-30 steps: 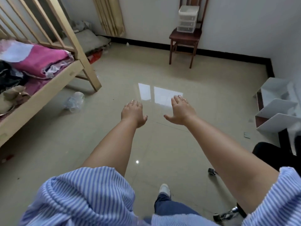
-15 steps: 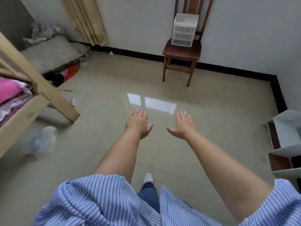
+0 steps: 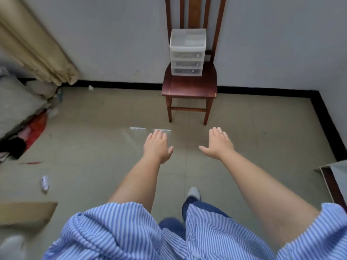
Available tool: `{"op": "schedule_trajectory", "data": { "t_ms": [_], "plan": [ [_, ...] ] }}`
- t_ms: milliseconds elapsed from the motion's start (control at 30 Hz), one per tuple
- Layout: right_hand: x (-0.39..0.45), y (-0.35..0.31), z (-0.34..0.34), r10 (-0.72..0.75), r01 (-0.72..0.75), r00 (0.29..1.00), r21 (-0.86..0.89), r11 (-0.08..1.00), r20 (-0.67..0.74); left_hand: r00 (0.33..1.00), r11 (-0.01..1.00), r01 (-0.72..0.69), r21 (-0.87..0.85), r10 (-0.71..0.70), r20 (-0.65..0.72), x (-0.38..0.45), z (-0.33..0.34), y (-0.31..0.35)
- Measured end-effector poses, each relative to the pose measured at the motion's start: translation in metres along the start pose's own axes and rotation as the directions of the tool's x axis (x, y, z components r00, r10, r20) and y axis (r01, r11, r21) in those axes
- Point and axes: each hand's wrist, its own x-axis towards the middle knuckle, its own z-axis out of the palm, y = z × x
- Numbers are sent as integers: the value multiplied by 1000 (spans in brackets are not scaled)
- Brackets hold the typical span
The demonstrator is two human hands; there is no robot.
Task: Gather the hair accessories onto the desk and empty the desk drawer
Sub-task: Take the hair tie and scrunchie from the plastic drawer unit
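A small translucent white drawer unit (image 3: 187, 53) with three drawers stands on the seat of a dark wooden chair (image 3: 189, 87) against the far wall. All its drawers look pushed in. My left hand (image 3: 157, 146) and my right hand (image 3: 217, 144) are stretched out in front of me above the tiled floor, palms down, fingers apart, each holding nothing. Both hands are well short of the chair. No hair accessories or desk show in this view.
A beige curtain (image 3: 35, 47) hangs at the left wall. Grey bedding and a red bag (image 3: 35, 130) lie on the floor at left. A small wrapper (image 3: 45, 182) lies on the tiles. A white shelf corner (image 3: 336, 177) juts in at right.
The view has swung right and moved forward: the wooden bed has left the frame and the chair with the drawer unit is nearer and centred. Both hands stay outstretched and empty.
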Motion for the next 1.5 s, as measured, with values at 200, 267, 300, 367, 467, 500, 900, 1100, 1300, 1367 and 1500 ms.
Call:
{"op": "schedule_trajectory", "data": {
  "t_ms": [200,267,300,367,467,500,900,1100,1300,1367,1500],
  "plan": [
    [153,-1,-94,4,-5,1000,37,999,17,1000,999,-7,-43,7,-16,155,-66,-30],
    [208,-3,-113,-8,8,1000,29,1000,15,1000,1000,0,-16,0,-6,216,-80,-47],
    [238,-3,-122,-2,2,1000,36,999,5,1000,1000,-5,-7,5,-1,249,-87,-56],
    [297,-4,-139,33,-32,999,60,998,-15,999,1000,-31,-2,31,4,317,-104,-69],
    [378,-10,-165,106,-108,994,136,985,19,996,996,-87,-8,87,2,415,-134,-78],
    [404,-13,-172,116,-119,993,162,980,29,995,995,-100,-14,100,-13,445,-143,-80],
    [645,-48,-165,203,-416,881,904,-95,427,974,974,-226,-16,226,14,676,-132,-93],
    [688,-46,-153,124,-214,852,556,-803,508,956,959,-279,-52,282,75,688,-112,-105],
    [647,-41,-120,185,-376,736,621,-688,651,953,959,-267,-98,277,121,689,-118,-101],
    [619,-41,-107,173,-402,708,592,-699,685,955,961,-260,-91,270,123,688,-118,-100],
    [581,-40,-103,97,-494,718,603,-626,689,957,959,-280,-52,283,65,676,-108,-94]
  ]
}}
